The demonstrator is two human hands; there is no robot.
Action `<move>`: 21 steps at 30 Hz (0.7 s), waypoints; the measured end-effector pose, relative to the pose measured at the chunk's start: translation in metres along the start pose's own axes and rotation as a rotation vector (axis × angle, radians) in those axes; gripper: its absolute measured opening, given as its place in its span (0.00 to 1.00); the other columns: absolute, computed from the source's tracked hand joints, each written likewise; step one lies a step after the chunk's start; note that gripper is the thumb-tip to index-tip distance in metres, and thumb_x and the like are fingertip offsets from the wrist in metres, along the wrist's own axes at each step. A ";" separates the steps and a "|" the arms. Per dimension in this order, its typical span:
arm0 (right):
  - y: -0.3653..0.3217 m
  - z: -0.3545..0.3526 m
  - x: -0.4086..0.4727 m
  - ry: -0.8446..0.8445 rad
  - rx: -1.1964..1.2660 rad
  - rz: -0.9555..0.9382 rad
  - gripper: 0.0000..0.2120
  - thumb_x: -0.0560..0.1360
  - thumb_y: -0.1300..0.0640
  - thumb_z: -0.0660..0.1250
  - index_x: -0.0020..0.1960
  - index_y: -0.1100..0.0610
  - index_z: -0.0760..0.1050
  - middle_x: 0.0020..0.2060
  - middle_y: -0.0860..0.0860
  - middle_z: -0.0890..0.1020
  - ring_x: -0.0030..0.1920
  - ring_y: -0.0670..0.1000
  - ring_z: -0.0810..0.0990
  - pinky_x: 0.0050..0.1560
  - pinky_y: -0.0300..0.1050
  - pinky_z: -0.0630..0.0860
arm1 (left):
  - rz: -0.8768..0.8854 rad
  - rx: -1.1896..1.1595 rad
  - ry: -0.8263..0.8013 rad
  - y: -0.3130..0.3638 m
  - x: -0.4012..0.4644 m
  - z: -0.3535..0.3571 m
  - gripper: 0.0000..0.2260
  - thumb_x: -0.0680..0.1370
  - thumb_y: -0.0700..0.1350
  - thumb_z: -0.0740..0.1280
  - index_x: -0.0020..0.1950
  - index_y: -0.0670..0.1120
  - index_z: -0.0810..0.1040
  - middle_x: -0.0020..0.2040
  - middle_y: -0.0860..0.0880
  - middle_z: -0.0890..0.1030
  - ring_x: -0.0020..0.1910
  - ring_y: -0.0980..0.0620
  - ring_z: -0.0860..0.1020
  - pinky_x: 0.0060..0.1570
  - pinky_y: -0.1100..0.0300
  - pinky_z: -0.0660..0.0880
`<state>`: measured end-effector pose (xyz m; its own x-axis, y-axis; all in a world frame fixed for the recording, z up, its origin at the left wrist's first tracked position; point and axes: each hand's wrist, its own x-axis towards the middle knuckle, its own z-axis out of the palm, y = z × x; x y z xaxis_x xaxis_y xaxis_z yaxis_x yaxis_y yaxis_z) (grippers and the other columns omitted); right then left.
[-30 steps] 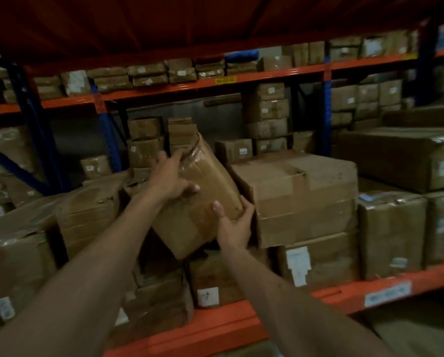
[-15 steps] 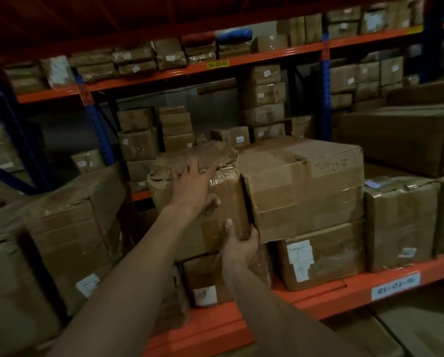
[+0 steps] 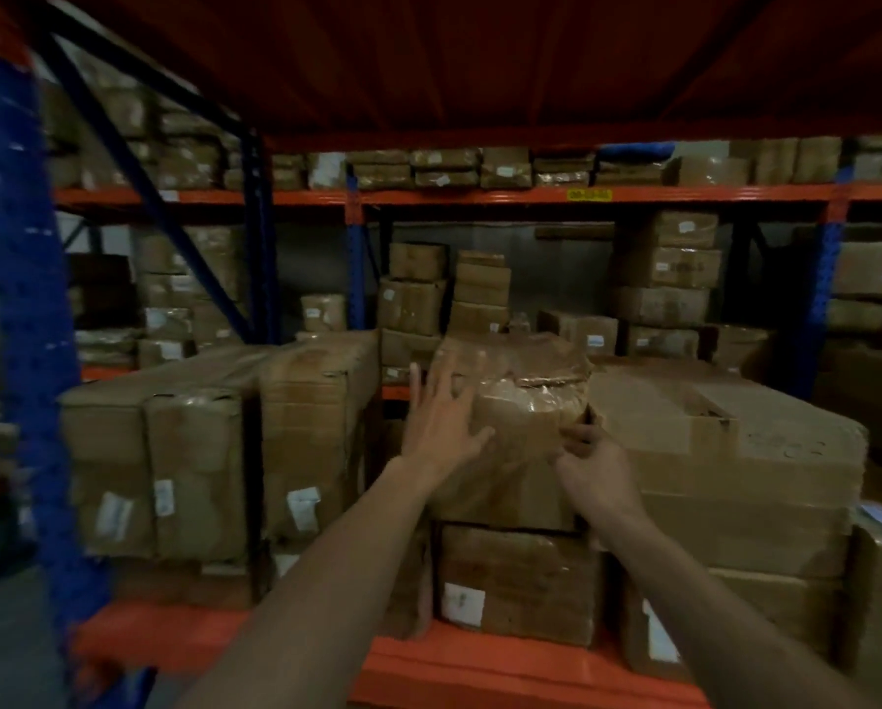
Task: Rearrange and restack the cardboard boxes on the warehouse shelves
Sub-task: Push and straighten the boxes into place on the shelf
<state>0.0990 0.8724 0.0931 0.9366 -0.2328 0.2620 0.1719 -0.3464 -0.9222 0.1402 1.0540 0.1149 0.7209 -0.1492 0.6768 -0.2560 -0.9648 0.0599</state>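
Note:
A tape-wrapped cardboard box [image 3: 523,396] stands upright on a lower labelled box [image 3: 526,580] on the orange shelf [image 3: 480,675]. My left hand [image 3: 441,424] lies flat on its front left face, fingers spread. My right hand [image 3: 595,465] curls its fingers around the box's front right edge, in the narrow gap beside a large cardboard box [image 3: 746,478]. The taped box's lower front is partly hidden by my hands.
Tall taped boxes [image 3: 198,468] stand to the left, with a dark gap between them and the taped box. A blue rack upright [image 3: 14,299] rises at the far left. Behind, another rack [image 3: 531,196] carries several stacked boxes.
The taped box went from tilted in both hands to upright on the lower box. My left hand slid to its front face; my right hand rose to its right edge. The view shifted left.

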 end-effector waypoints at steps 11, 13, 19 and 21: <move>-0.106 0.089 -0.045 -0.349 -0.662 -0.708 0.32 0.74 0.58 0.73 0.74 0.49 0.64 0.70 0.54 0.66 0.70 0.56 0.67 0.68 0.54 0.72 | -0.812 -0.278 -0.068 -0.132 -0.092 -0.034 0.54 0.74 0.55 0.74 0.79 0.39 0.36 0.76 0.33 0.53 0.74 0.33 0.56 0.71 0.44 0.59; -0.127 0.115 -0.047 -0.323 -0.796 -0.829 0.34 0.73 0.56 0.73 0.75 0.49 0.63 0.70 0.55 0.65 0.69 0.57 0.66 0.66 0.56 0.72 | -0.815 -0.323 -0.137 -0.143 -0.092 -0.027 0.58 0.71 0.59 0.76 0.79 0.39 0.36 0.76 0.33 0.55 0.74 0.34 0.58 0.70 0.44 0.62; -0.163 0.188 -0.027 -0.192 -1.092 -1.039 0.38 0.72 0.61 0.73 0.77 0.50 0.60 0.73 0.58 0.62 0.74 0.61 0.61 0.70 0.57 0.65 | -0.729 -0.319 -0.101 -0.166 -0.081 0.000 0.68 0.61 0.69 0.77 0.78 0.41 0.32 0.75 0.32 0.56 0.72 0.34 0.64 0.68 0.42 0.66; -0.167 0.209 -0.015 -0.199 -1.298 -1.090 0.44 0.73 0.61 0.72 0.81 0.48 0.52 0.80 0.58 0.48 0.79 0.63 0.46 0.77 0.62 0.52 | -0.708 -0.387 -0.066 -0.169 -0.078 0.012 0.68 0.58 0.67 0.79 0.76 0.48 0.32 0.75 0.35 0.54 0.71 0.33 0.64 0.66 0.40 0.67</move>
<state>0.1198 1.1240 0.1832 0.6008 0.6687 0.4381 0.4618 -0.7376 0.4927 0.1350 1.2263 0.0428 0.8289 0.4449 0.3390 0.0798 -0.6940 0.7156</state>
